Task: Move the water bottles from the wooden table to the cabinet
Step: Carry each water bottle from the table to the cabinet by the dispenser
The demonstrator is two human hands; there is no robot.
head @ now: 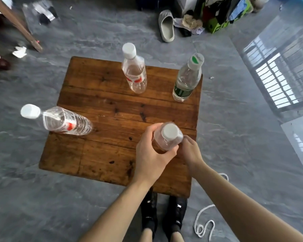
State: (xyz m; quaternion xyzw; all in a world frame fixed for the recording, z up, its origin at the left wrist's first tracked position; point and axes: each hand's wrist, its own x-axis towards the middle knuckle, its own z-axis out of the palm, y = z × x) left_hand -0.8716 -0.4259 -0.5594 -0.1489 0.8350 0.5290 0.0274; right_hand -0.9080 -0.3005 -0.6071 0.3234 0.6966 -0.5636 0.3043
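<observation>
1. While both hands are on the nearest bottle (167, 137), the step in hand reads as the first pickup: all four bottles are on the wooden table (101, 154), none moved yet.
2. Left hand (152, 152): fingers curled round the bottle's body from the left, thumb across the near side. Closed on it.
3. Right hand (190, 150): fingers bent in against the bottle's right side, touching it. Whether it grips or only steadies, cannot tell.
4. Held bottle: upright, white cap towards the camera, near the table's near right corner. Whether its base is on the wood or just off it is hidden by the hands.
5. Other three:
   - red-label bottle (135, 74), upright, at the far edge, about mid-way along;
   - green-label bottle (186, 79), upright, at the far right corner;
   - second red-label bottle (66, 122), at the left edge, looks upright; wide-angle view makes it lean outward.
6. Cabinet: not in view. Next move calls for a straight lift clear of the table, then a turn to find it.
7. Judgement: one hand is enough for this bottle; freeing the right hand would let it take the green-label bottle on the same trip.
8. Watch: white cord (204, 222) on the floor, right of the feet, is a trip risk when stepping off.
</observation>
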